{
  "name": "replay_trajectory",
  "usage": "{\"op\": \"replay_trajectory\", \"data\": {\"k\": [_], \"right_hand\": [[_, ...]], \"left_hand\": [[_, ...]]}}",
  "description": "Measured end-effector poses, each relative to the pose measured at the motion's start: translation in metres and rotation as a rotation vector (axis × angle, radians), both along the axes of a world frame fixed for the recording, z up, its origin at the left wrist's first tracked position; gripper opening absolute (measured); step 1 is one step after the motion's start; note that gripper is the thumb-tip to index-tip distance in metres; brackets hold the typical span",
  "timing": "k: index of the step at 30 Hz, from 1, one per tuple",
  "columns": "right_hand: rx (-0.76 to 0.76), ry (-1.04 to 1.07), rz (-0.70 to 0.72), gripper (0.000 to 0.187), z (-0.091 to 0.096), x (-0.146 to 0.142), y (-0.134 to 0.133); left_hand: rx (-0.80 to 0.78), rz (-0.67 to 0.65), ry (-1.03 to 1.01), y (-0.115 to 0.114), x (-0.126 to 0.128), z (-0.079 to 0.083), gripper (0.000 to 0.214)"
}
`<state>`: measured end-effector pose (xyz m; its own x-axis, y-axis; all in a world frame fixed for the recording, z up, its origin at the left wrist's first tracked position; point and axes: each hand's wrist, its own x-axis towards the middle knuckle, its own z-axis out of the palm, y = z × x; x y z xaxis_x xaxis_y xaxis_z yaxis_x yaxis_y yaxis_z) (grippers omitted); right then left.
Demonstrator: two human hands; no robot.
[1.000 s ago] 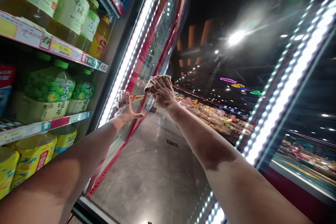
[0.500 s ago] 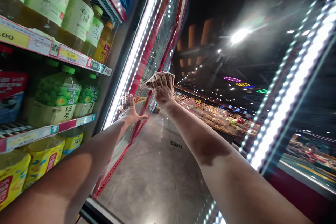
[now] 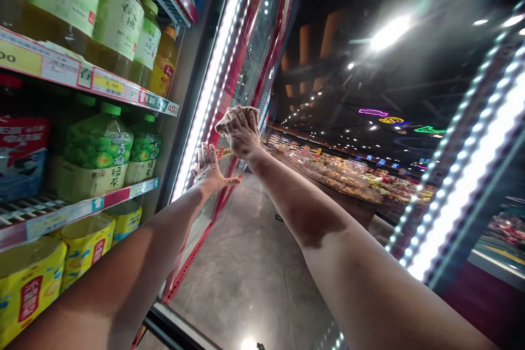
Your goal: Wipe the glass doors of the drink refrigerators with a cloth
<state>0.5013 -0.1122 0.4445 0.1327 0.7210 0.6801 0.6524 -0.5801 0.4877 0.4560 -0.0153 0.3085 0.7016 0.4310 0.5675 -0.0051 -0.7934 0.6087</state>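
Observation:
My right hand (image 3: 241,130) presses a crumpled greyish cloth (image 3: 225,122) against the inner side of a red-framed glass door (image 3: 256,38). The cloth shows around the fingers, which lie over it. Lower and to the left, my left hand (image 3: 209,167) is spread with fingers apart, resting against the same door close to a bright strip of LED lights (image 3: 209,76). That hand holds nothing. Part of a yellow and red sticker (image 3: 223,152) shows on the door between my two hands.
At left, cooler shelves (image 3: 102,199) hold large green-tea bottles (image 3: 98,142) and pale-labelled bottles (image 3: 121,16), with yellow-wrapped packs (image 3: 88,240) below. A second LED strip (image 3: 463,169) runs along the right. Beyond lie a grey floor (image 3: 246,262) and produce displays (image 3: 328,169).
My right hand has slid the cloth left along the door, nearer to my left hand. The left hand stays spread on the door. The view has shifted slightly.

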Motion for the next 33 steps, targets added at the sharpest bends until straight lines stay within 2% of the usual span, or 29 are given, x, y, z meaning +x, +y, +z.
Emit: {"op": "replay_trajectory", "data": {"k": [2, 4, 6, 9, 11, 15, 17, 21, 23, 28, 30, 33], "right_hand": [[-0.128, 0.001, 0.020, 0.051, -0.002, 0.001, 0.006], [-0.192, -0.007, 0.041, 0.048, -0.002, 0.003, 0.008], [-0.140, -0.027, 0.049, 0.046, 0.001, 0.005, 0.009], [0.031, -0.049, 0.040, 0.048, 0.005, 0.005, 0.016], [0.048, -0.035, 0.032, 0.050, 0.005, 0.004, 0.022], [-0.199, 0.003, 0.050, 0.049, 0.003, 0.000, 0.031], [-0.252, 0.000, 0.066, 0.048, 0.003, -0.001, 0.033], [-0.048, -0.011, 0.035, 0.052, 0.003, -0.001, 0.042], [-0.014, -0.001, 0.008, 0.052, 0.002, 0.000, 0.049], [-0.273, -0.003, 0.024, 0.043, -0.002, 0.001, 0.054], [-0.237, -0.017, 0.031, 0.044, -0.002, 0.000, 0.047], [-0.013, -0.021, 0.010, 0.052, -0.001, -0.002, 0.031]], "left_hand": [[-0.001, 0.001, -0.009, 0.000, 0.000, -0.001, 0.158], [-0.005, -0.001, -0.011, 0.000, 0.001, -0.001, 0.159], [-0.012, -0.003, -0.007, 0.000, 0.001, -0.001, 0.159], [-0.019, -0.005, -0.001, 0.000, 0.002, -0.002, 0.159], [-0.018, -0.005, 0.001, 0.000, 0.002, -0.001, 0.158], [-0.008, -0.009, 0.008, 0.000, 0.000, -0.001, 0.154], [-0.005, -0.008, 0.010, 0.000, 0.000, 0.000, 0.156], [0.003, 0.014, 0.026, 0.000, 0.001, 0.001, 0.155], [0.012, 0.034, 0.039, 0.000, 0.002, 0.002, 0.153], [0.010, 0.044, 0.044, -0.002, 0.001, 0.005, 0.153], [0.011, 0.038, 0.040, -0.002, 0.000, 0.005, 0.154], [0.017, 0.042, 0.028, -0.001, -0.001, 0.004, 0.155]]}}
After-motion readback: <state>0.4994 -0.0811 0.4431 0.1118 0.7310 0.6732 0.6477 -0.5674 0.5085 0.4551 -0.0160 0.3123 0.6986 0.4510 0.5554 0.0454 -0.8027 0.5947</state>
